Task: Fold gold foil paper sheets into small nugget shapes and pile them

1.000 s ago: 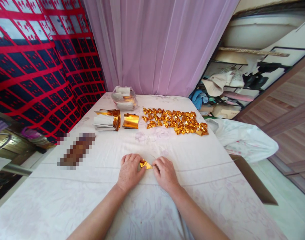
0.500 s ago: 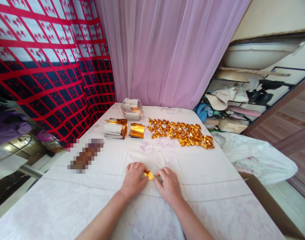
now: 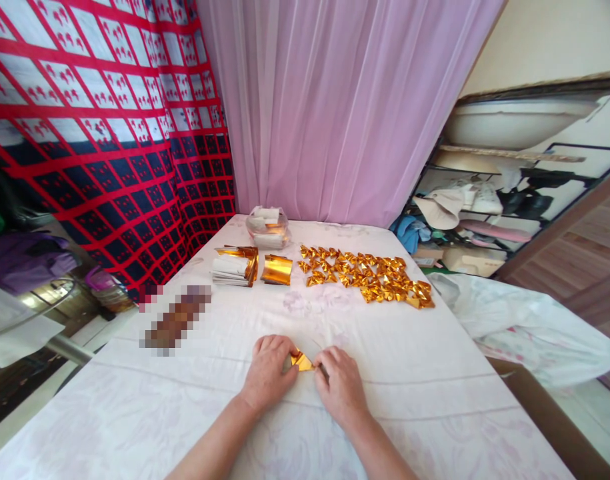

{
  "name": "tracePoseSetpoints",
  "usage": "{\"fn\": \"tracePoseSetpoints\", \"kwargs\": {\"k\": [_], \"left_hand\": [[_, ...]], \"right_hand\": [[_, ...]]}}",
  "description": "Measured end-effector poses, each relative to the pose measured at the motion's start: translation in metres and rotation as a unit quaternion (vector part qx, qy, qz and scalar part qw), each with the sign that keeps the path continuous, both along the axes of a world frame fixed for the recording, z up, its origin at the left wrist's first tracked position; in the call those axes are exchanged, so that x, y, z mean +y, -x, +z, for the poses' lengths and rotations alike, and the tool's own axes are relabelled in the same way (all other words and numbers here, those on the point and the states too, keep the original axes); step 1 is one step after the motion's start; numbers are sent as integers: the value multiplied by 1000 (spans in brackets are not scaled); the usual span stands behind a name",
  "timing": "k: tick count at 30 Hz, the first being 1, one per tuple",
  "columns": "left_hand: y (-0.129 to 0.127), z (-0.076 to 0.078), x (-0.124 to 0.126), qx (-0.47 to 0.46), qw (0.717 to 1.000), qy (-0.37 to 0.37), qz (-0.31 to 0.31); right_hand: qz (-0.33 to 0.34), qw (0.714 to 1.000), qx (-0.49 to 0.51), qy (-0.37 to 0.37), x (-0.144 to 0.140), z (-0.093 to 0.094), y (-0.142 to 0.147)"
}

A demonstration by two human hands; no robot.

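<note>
I see both hands low on the white cloth-covered table [image 3: 135,413], knuckles up and close together, with a small piece of gold foil paper [image 3: 301,362] pinched between them. My left hand [image 3: 269,372] curls its fingertips onto the foil's left edge, and my right hand [image 3: 341,387] presses its fingertips on the right edge, so each hand is closed in a light grip on that one piece, which lies flat against the cloth right in the gap between the thumbs. Well beyond the hands, ahead and slightly to the right, a spread of folded gold pieces [image 3: 369,275] lies in rows. Ahead and a little left sit a curled gold sheet [image 3: 277,269] and, just beside it, a stack of foil sheets [image 3: 233,266]. Farther off, a clear plastic bag [image 3: 268,227] rests near the pink curtain [image 3: 335,107].
</note>
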State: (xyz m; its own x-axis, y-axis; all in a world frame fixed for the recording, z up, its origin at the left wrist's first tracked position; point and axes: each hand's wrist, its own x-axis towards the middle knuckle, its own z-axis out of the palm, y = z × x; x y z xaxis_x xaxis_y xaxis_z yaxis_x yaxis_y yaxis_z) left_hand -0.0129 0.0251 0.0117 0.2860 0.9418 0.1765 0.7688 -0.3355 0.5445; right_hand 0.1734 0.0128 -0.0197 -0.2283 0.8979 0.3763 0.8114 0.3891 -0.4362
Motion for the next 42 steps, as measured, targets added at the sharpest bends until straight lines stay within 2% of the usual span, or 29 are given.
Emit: {"fn": "tracePoseSetpoints", "kwargs": {"k": [6,12,28,34,42], "left_hand": [[0,1,-2,1,1000,-7,-3],[0,0,-2,5,1000,-4,-4],[1,-2,1,22,999,-23,-5],[0,0,2,21,1000,-15,-5],[2,6,4,54,998,1,-22]], "right_hand": [[-3,1000,10,-4,-2,2,2],[-40,999,-25,-5,-1,4,8],[-43,991,-128,-14,1,20,13],[-10,992,-122,-5,8,20,7],[-3,996,-86,-27,8,13,5]]}}
